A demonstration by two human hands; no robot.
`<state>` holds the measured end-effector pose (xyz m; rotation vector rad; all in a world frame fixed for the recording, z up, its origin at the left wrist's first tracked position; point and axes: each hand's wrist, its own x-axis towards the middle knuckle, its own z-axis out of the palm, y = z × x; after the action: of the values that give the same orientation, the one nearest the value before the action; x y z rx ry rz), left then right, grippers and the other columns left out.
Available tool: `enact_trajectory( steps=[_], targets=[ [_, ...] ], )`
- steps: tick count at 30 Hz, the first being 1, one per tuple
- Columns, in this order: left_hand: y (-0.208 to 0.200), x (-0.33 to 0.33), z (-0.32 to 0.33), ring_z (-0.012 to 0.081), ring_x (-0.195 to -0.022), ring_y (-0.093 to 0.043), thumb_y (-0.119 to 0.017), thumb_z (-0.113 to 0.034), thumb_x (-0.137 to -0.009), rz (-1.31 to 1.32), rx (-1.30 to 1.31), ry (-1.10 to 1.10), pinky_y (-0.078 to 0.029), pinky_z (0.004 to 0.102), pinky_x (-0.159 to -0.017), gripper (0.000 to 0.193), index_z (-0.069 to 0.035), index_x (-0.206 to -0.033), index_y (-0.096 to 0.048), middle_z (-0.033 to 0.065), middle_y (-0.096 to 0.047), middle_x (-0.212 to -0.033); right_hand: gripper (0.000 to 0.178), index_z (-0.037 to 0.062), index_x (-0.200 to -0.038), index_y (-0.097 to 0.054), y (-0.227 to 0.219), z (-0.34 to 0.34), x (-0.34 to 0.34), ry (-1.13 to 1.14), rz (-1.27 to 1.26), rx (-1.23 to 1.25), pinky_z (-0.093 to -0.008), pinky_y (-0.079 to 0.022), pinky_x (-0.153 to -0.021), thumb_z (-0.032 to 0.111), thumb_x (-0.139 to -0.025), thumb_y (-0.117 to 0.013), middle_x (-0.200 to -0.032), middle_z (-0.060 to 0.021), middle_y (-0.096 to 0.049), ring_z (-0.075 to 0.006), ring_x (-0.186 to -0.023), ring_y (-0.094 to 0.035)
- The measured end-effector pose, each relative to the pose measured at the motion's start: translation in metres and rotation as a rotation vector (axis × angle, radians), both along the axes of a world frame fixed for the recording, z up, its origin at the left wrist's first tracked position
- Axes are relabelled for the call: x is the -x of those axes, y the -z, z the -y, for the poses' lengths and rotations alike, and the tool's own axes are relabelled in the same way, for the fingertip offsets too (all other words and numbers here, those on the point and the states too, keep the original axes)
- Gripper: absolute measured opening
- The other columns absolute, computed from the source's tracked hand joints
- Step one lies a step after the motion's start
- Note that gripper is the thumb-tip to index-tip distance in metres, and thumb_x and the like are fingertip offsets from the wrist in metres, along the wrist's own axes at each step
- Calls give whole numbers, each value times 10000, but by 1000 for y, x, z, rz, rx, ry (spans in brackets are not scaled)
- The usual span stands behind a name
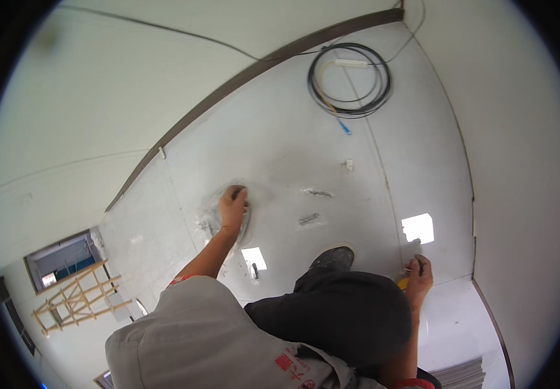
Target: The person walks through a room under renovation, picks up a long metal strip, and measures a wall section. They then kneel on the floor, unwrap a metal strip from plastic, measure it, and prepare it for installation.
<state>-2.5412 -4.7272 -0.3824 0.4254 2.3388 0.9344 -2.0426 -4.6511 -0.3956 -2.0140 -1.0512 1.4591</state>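
My left hand (231, 211) reaches over a crumpled clear plastic bag (207, 223) on the pale floor. Its fingers are curled together, and what they pinch, if anything, is too small to name. Low on the right, beside my bent knee, my right hand (420, 280) has its fingers drawn in; whatever is between them does not show clearly. A yellow item (402, 284) peeks out next to it, mostly hidden. Between the hands lie two small clear packets, one (319, 192) farther off and one (309, 220) nearer, with dark slim pieces inside.
A coil of black cable (310, 78) with a blue-tipped connector (345, 128) rests on the floor ahead. A small white piece (348, 165) lies nearer. My dark shoe (335, 257) stands in the middle. Walls with dark skirting (228, 81) border both sides; a wooden frame (79, 299) stands far left.
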Motion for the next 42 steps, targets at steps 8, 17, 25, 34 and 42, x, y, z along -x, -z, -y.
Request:
enact_trajectory(
  steps=[8, 17, 25, 34, 42],
  targets=[
    [-3, 52, 135, 207, -728, -626, -730, -354, -837, -365, 316, -40, -512, 315, -597, 453, 7, -1101, -654, 103, -654, -950, 190, -7, -1099, -638, -29, -42, -33, -484, 180, -149, -305, -526, -732, 107, -959, -577, -907, -110, -674, -181, -808, -660],
    [-43, -48, 122, 329, -695, -646, -740, -458, -830, -321, 498, 615, -501, 423, -645, 422, -47, -798, -651, 141, -641, -723, 173, -25, -1041, -638, -73, -39, -155, -812, 470, -202, -375, -539, -808, 55, -891, -607, -983, -193, -684, -321, -901, -685],
    [35, -46, 243, 320, -773, -698, -731, -389, -715, -7, 926, 505, -536, 438, -731, 296, -93, -717, -741, 122, -712, -761, 164, -35, -996, -627, -68, -36, -164, -852, 509, -259, -413, -511, -809, 25, -845, -608, -938, -198, -665, -361, -890, -649],
    [19, -73, 144, 244, -787, -704, -638, -236, -924, 243, 234, 558, -548, 372, -715, 282, -6, -1070, -568, 140, -683, -842, 195, -18, -984, -641, -70, -38, -126, -968, 478, -218, -444, -505, -807, 65, -808, -656, -939, -208, -657, -394, -900, -630],
    [-33, -140, -38, 123, -755, -659, -581, -207, -993, 824, -145, 589, -516, 252, -669, 220, 0, -1049, -628, 57, -667, -853, 185, 36, -1023, -640, -117, -46, -74, -934, 417, -260, -442, -517, -775, 108, -853, -650, -976, -166, -658, -379, -899, -631]
  ],
)
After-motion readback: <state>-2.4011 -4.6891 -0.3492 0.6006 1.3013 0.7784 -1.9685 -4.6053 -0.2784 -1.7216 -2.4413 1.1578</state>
